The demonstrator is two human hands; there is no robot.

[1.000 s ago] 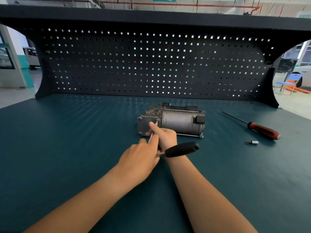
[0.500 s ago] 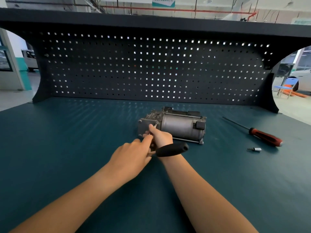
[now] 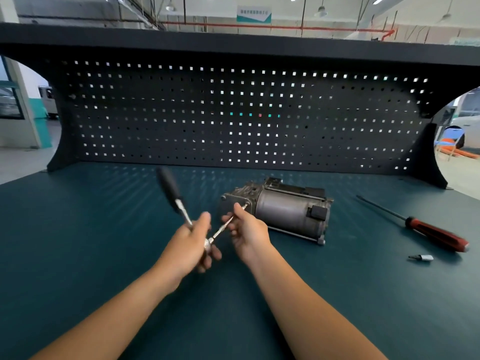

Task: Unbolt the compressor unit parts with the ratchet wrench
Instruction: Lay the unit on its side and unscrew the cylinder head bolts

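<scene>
- The grey metal, cylinder-bodied compressor unit (image 3: 283, 209) lay on its side near the middle of the dark teal counter (image 3: 91, 229), its bolted end plate turned toward the person so the bolts could be reached from the front.
- The left hand (image 3: 192, 242) was clenched around the head end of the black-handled steel ratchet wrench (image 3: 179, 203), supplying the turning force; the handle stuck up and away to the left and was blurred, probably mid-swing.
- The right hand (image 3: 246, 229) pinched the thin steel extension bar (image 3: 226, 226) between its fingers, steadying it so its tip stayed on a bolt at the end plate; whether the tip was fully seated was hard to tell at this size.
- Half a second earlier the wrench handle pointed to the right, across the right wrist; it now stood on the left, so the ratchet had swung through a large arc.
- The hands also sat farther back from the compressor unit than before, showing more of the bar.
- The red-and-black-handled screwdriver (image 3: 426, 229) and the small silver bit (image 3: 422, 258) lay unused at the right, well apart from the work, as they had earlier.
</scene>
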